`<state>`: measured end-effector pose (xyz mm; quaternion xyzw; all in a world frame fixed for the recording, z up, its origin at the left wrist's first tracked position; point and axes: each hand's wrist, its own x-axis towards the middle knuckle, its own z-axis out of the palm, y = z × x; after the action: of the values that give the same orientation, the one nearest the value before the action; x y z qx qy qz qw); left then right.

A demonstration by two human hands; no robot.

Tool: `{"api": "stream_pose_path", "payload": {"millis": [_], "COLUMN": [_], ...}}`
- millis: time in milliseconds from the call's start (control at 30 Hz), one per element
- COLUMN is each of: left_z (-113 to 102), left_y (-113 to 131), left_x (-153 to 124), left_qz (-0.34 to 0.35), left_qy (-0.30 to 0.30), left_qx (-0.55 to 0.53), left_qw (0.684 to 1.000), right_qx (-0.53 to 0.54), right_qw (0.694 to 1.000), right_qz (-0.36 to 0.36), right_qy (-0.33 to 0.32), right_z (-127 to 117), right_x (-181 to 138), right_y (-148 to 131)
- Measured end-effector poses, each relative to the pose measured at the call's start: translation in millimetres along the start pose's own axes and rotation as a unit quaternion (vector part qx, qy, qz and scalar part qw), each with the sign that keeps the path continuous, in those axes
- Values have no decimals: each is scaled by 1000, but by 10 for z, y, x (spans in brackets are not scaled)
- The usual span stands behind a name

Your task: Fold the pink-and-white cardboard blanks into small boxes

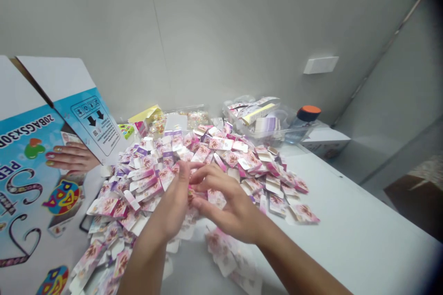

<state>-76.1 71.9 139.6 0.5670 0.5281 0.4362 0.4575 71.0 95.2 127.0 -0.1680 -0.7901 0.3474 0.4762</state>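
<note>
our left hand [175, 207] and right hand [231, 205] meet in the middle, tips close together. between them, right at the fingertips, is a small colourful pc. [191, 192], mostly covered & blurred, so we cannot tell exactly what it is. our left thumb stands upright beside it; whether the left fingers pinch it, we cannot tell. our right thumb and forefinger are curved toward it with a narrow gap between, and we cannot tell if these tips hold it.

around and beyond the fingers spreads a big pile of small pink & white boxes [148, 186], approx. flat ones, many with flaps open. nearer to us than the fingers, by the right wrist, lies a bunch of pieces w/ similar print [226, 256], blurred. all this is on a pale table [332, 207], whose bare part is right of the fingers.

far left of the fingers stands a large printed carton [20, 143], blue and white, w/ flap up. beyond the pile, we see a yellow packet [147, 114] a bit left, and, to the right, a clear tray [273, 134] w/ papers etc., then a container w/ orange lid [309, 110]. behind everything is a grey wall [224, 32].
</note>
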Motion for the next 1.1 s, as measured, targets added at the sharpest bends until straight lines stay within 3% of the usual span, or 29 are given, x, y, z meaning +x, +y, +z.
{"api": "stream_pose_path", "payload": {"millis": [100,200,267,333,400,467,667,767,900,967,1100], "left_z": [29,5,-71,-169,-249,-284,-242,-239,-262,-262,-125], "left_y": [-17,-49,-78,-108,-127,-127,-99,-103,-79,-56,-45], "left_x": [33,109,171,222,249,247,196,190,173,148,79], "left_qz": [-12,12,38,49,51,61,100,104,112,102,17], "left_qy": [42,181,297,364,379,377,365,365,362,316,119], "left_qx": [-7,47,180,292,313,284,272,262,258,233,65], "left_qw": [999,982,937,883,869,879,885,887,889,914,991], "right_qx": [-52,-170,-277,-378,-430,-443,-445,-436,-415,-369,-264], "right_qw": [998,984,954,901,839,795,752,757,787,843,944], "right_qz": [19,62,116,180,223,242,252,240,228,214,161], "right_qy": [-26,-4,-9,-109,-248,-336,-415,-423,-396,-329,-115], "right_z": [-32,-113,-179,-206,-148,9,620,642,287,45,-219], "right_x": [0,13,15,0,-32,-77,-200,-206,-151,-116,-48], "right_y": [-8,13,38,77,142,238,489,402,113,-23,-153]}}
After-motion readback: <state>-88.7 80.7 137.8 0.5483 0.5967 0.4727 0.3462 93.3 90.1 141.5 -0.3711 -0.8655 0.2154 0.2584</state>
